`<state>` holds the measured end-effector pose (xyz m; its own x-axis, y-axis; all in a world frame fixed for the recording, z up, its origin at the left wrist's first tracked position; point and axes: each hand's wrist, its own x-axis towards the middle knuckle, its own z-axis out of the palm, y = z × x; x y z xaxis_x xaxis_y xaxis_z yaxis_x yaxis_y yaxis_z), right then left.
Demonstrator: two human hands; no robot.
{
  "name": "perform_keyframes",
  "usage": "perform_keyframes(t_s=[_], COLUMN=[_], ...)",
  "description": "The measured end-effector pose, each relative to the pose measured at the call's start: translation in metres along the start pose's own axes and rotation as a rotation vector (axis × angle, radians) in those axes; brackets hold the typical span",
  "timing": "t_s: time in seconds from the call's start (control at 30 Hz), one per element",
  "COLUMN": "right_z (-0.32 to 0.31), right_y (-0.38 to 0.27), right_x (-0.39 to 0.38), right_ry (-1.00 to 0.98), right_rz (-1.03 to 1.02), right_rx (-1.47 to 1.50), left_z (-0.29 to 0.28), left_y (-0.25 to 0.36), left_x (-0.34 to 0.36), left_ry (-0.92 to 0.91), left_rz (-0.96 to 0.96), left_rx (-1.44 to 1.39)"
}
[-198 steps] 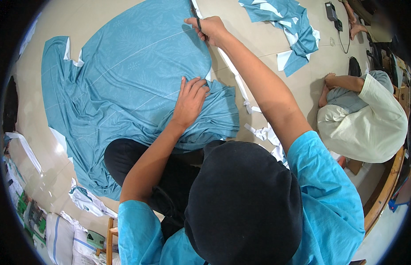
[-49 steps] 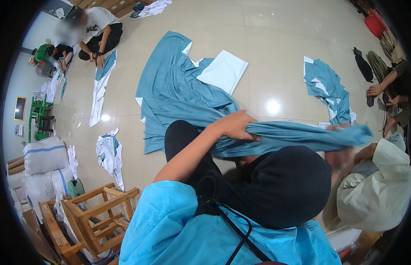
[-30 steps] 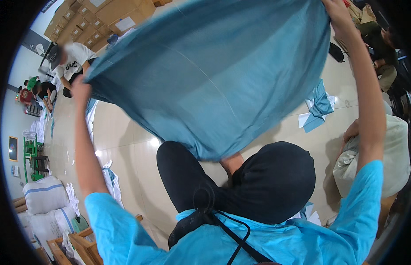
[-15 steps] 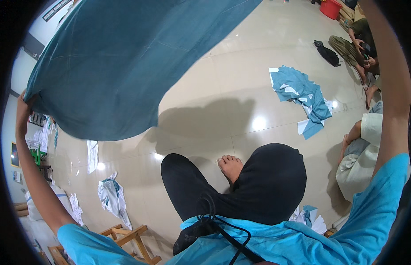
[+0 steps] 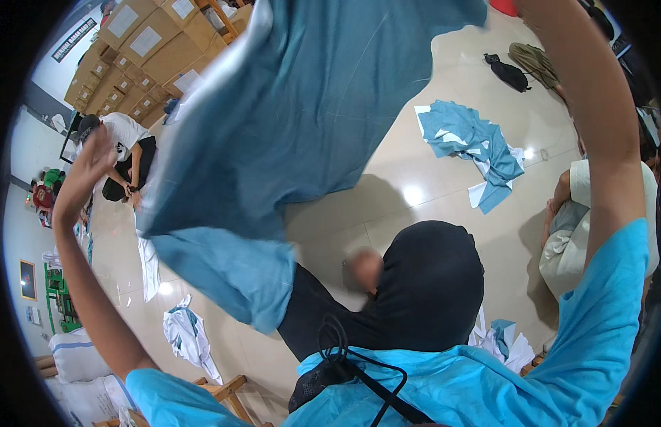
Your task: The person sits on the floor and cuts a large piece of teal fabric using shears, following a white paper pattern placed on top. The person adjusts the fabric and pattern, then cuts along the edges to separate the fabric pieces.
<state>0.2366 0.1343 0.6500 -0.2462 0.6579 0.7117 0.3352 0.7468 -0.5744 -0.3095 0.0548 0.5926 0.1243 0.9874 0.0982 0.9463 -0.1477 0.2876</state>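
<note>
A large teal cloth (image 5: 323, 92) hangs spread in the air in front of me, its lower left corner folded over and brushing close to my left knee. My left hand (image 5: 94, 160) is raised at the far left, slightly blurred, with its fingers extended. A gap separates it from the cloth's left edge, and nothing shows in it. My right arm reaches up past the top edge, so that hand is out of the picture.
Teal and white cloth pieces (image 5: 476, 142) lie on the tiled floor ahead right; a white and teal bundle (image 5: 188, 334) lies left. Stacked cardboard boxes (image 5: 142, 53) stand at the back. People sit at left and right. A wooden stool (image 5: 231, 391) is beside me.
My left hand has come off the cloth and moved up and slightly right. The cloth has swung right and its lower corner dropped toward my knee, uncovering the boxes and a seated person.
</note>
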Motion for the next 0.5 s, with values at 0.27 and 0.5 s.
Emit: perform_keyframes(t_s=[0.27,0.5], right_z=[0.074,0.055], right_y=[-0.093,-0.065], right_x=[-0.054,-0.079], right_ry=[-0.645,-0.921], right_rz=[0.014,0.196], right_rx=[-0.286,-0.39], left_z=[0.102,0.087], left_y=[0.181,0.186], left_x=[0.02,-0.024], left_ry=[0.022,-0.016], left_rz=[0.553,0.449], left_rx=[-0.881,-0.486])
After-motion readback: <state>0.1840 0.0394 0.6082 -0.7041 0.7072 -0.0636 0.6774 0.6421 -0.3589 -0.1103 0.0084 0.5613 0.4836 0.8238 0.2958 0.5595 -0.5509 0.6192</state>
